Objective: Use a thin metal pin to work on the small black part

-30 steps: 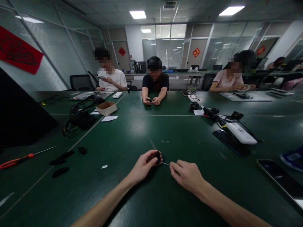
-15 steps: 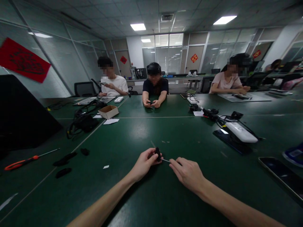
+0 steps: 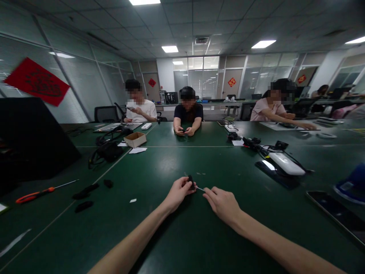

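My left hand (image 3: 178,194) is closed around a small black part (image 3: 191,182), held just above the green table (image 3: 176,232). A thin metal pin (image 3: 199,188) sticks out of the part toward the right. My right hand (image 3: 222,204) pinches the other end of that pin with thumb and forefinger. Both hands sit close together near the middle of the table, forearms reaching in from the bottom of the view.
An orange-handled screwdriver (image 3: 40,193) and several small black pieces (image 3: 85,188) lie left. A cardboard box (image 3: 135,139) and black cables (image 3: 107,152) sit further back. A white device (image 3: 286,163) and a phone (image 3: 333,213) lie right. Three people sit at the far side.
The view has tilted upward, showing more ceiling. My hands have stayed together on the black part and pin, sitting slightly higher in the picture.
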The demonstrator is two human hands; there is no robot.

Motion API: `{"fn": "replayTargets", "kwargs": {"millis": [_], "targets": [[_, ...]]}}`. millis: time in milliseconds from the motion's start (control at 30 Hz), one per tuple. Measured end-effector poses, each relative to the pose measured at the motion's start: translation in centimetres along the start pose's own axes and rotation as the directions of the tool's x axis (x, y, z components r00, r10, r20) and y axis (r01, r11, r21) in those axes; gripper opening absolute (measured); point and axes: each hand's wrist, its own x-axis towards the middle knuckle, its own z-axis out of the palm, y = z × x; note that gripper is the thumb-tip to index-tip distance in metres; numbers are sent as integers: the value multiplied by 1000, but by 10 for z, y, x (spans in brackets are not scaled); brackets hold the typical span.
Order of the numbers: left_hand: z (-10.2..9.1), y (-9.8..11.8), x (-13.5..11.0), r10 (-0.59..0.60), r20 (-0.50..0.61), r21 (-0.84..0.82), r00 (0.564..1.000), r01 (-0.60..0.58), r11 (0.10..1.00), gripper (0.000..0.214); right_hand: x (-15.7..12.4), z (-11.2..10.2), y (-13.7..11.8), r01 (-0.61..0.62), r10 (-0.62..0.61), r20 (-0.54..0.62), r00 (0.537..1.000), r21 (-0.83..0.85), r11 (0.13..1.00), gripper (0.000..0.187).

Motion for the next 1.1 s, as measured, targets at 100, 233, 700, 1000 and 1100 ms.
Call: {"fn": "replayTargets", "kwargs": {"millis": [100,233,700,1000,1100], "targets": [[2,1,5,23,5,11,1000,-23,1000,31,11,5,0,-33,33,-8,999,-22,999,29],[7,1,7,17,103,23,994,-20,1000,34,26,10,8,-119,119,-18,993,-20,993,30],[-7,4,13,-35,160,-177,987,64,982,40,13,1,27,-114,120,-4,993,286,951,31],[-4,9,8,-52,142,-240,988,85,967,42,9,0,23,-93,82,51,995,289,953,33],[-2,10,6,-46,154,-253,987,84,964,39,9,-2,22,-99,86,57,995,295,950,32]]}}
